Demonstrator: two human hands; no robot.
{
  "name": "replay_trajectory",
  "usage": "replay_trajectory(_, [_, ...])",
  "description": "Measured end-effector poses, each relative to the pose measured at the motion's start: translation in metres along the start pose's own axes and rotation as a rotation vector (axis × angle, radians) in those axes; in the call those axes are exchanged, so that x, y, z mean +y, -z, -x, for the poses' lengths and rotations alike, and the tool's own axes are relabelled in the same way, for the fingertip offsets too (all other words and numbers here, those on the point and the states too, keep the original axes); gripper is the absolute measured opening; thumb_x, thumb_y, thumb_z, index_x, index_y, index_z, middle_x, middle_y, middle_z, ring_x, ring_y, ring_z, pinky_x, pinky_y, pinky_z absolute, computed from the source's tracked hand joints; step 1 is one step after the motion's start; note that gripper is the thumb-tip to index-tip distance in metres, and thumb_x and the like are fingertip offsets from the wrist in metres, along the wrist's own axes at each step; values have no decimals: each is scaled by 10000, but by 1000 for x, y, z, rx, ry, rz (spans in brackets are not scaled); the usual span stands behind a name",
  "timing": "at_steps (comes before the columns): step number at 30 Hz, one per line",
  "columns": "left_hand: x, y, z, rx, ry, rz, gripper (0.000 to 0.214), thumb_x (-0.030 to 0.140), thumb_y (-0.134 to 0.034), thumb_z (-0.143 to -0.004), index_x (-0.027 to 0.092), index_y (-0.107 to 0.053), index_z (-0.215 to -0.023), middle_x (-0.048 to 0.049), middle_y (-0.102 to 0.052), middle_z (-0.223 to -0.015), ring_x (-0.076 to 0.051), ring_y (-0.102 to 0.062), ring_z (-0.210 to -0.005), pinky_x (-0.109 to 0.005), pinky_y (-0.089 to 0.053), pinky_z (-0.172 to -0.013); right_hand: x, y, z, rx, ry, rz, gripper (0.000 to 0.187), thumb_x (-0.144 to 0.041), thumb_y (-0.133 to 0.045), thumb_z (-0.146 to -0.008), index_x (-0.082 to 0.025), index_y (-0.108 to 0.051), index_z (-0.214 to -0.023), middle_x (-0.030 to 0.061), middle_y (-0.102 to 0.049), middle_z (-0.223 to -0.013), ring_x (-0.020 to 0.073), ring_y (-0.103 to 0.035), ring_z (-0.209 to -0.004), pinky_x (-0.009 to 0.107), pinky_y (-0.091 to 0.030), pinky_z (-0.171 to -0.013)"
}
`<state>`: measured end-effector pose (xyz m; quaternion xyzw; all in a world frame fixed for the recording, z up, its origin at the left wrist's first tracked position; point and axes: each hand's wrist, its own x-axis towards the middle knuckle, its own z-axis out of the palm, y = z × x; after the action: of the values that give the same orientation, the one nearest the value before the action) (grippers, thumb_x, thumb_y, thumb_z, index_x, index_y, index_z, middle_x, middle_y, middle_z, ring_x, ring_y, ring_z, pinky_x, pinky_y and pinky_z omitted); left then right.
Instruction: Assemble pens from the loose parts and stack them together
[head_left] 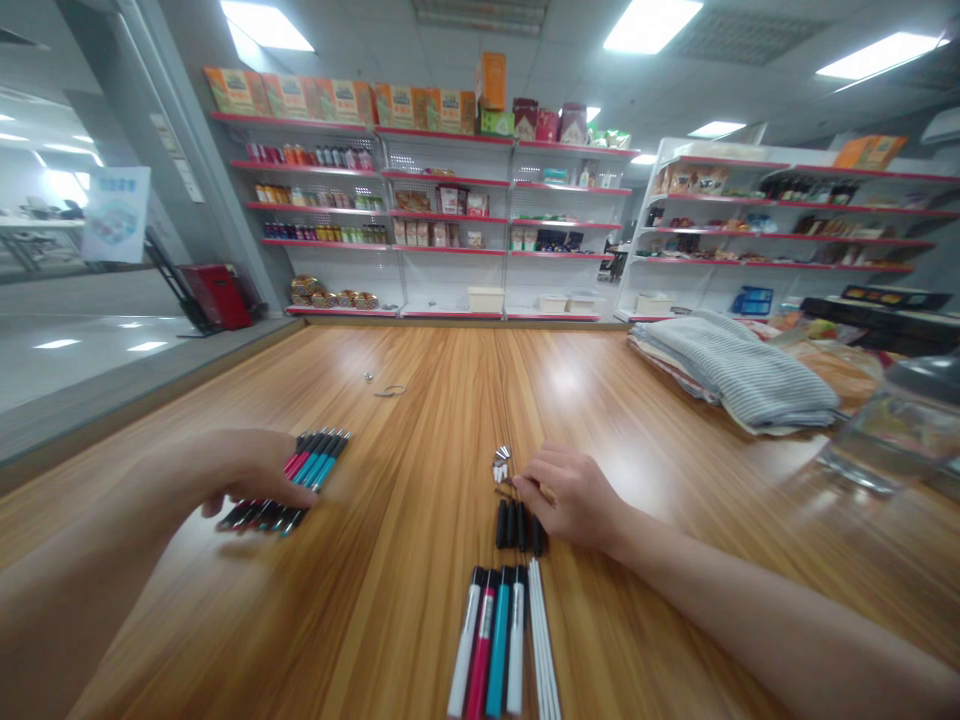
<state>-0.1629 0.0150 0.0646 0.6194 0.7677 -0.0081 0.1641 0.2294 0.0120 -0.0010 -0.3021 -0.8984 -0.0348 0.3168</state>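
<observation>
My left hand [251, 475] lies over a row of assembled pens [300, 478] on the wooden table [420, 400], fingers curled down onto their middle; I cannot make out a grip. My right hand [574, 495] is closed in a pinch beside a small cluster of silver pen tips [501, 462], and what its fingertips hold is too small to name. Just below that hand lie short black pen grips [514, 524]. Nearer me lie pen barrels in white, pink and teal [491, 640] with several thin white refills [544, 640] next to them.
A small ring and a metal piece [386, 387] lie mid-table. Folded striped cloth [739, 375] is stacked at the right, with a clear container [896, 430] beyond it. Store shelves [450, 210] with goods line the back wall.
</observation>
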Motion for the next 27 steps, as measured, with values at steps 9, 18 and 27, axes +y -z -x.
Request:
replay_trajectory(9, [7, 4, 5, -216, 109, -130, 581, 626, -609, -600, 102, -575, -849, -125, -659, -703, -249, -603, -470, -413, -497, -490, 1, 0, 0, -1, -9, -2, 259, -242, -480, -911, -172, -485, -662, 12, -519, -651, 130, -440, -648, 265, -319, -621])
replay_trajectory(18, [24, 12, 17, 133, -97, -265, 650, 678, -493, -728, 63, -566, -923, -185, -640, -860, -344, -606, -858, -426, -481, -731, 1, -1, 0, 49, -65, 3, 247, -228, -485, -905, -170, -527, -668, 24, -527, -646, 142, -451, -648, 281, -323, -620])
replay_trajectory(27, [99, -84, 16, 650, -718, -33, 598, 406, -358, -931, 148, -198, -1447, -147, -264, -1495, -259, -234, -1390, -404, -222, -1131, 13, -1, -2, 213, -250, -41, 152, -100, -449, -865, -152, -592, -875, 82, -603, -830, 204, -519, -836, 315, -405, -731])
